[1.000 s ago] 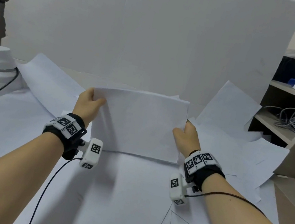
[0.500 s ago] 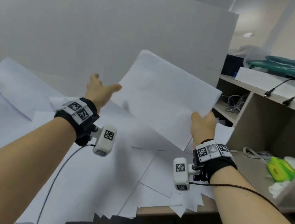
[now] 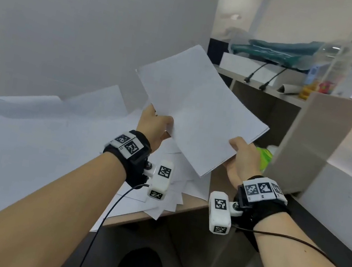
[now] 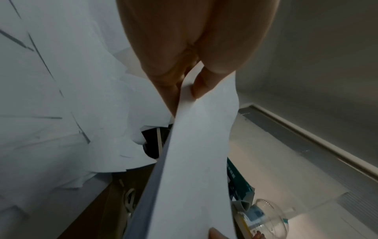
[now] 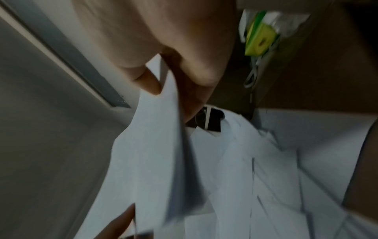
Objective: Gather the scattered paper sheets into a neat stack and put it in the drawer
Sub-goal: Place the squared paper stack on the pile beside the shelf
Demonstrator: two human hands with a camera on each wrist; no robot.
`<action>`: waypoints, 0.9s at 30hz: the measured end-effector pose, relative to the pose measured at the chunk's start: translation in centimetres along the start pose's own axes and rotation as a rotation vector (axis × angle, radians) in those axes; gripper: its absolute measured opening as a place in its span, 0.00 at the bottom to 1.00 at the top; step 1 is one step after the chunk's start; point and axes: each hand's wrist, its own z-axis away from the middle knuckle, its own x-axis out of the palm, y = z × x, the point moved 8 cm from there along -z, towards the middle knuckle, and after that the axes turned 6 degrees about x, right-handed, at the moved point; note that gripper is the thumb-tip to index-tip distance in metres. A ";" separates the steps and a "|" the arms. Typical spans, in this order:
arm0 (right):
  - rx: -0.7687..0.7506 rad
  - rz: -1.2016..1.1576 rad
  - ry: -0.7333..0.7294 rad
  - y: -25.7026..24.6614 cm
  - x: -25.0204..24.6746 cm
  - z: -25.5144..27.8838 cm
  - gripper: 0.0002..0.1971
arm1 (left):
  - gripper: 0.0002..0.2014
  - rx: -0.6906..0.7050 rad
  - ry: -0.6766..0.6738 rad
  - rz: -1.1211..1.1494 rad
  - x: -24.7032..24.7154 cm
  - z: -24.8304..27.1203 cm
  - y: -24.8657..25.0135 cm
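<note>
Above the worktop's right edge, the paper stack (image 3: 197,111) is held in the air, tilted, both grips grasping it: left hand (image 3: 153,127) pinches its near-left edge, right hand (image 3: 240,158) its near-right corner. Loose sheets (image 3: 167,193) still overhang the worktop (image 3: 190,206) edge. Shelf unit (image 3: 319,140) beside it holds a green item (image 3: 265,157). Can't tell where the drawer is.
</note>
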 end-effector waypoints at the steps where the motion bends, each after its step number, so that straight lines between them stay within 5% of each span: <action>1: 0.018 -0.002 -0.005 -0.1 -1.1 -0.3 0.11 | 0.23 -0.003 -0.019 -0.008 0.6 -0.1 -0.6; 4: 0.000 0.047 -0.012 -0.7 -3.9 -1.0 0.14 | 0.23 -0.055 -0.070 -0.034 2.3 -0.3 -2.6; 9: -0.115 0.222 0.183 -2.2 -8.2 -2.5 0.11 | 0.14 -0.275 -0.211 -0.099 4.9 -0.4 -7.1; 12: -0.126 0.200 0.265 -2.6 -10.2 -3.5 0.11 | 0.39 -0.393 -0.323 -0.373 4.8 0.0 -11.0; 19: -0.067 0.143 0.332 -1.6 -12.4 -4.7 0.10 | 0.61 -0.418 -0.493 -1.526 4.6 0.9 -16.7; 22: -0.060 0.140 0.337 -1.2 -12.4 -4.6 0.11 | 0.71 -0.491 -0.484 -1.676 5.2 1.3 -18.2; 27: -0.044 0.155 0.331 -1.4 -12.7 -4.4 0.12 | 0.71 -0.498 -0.419 -1.723 4.4 -0.6 -20.3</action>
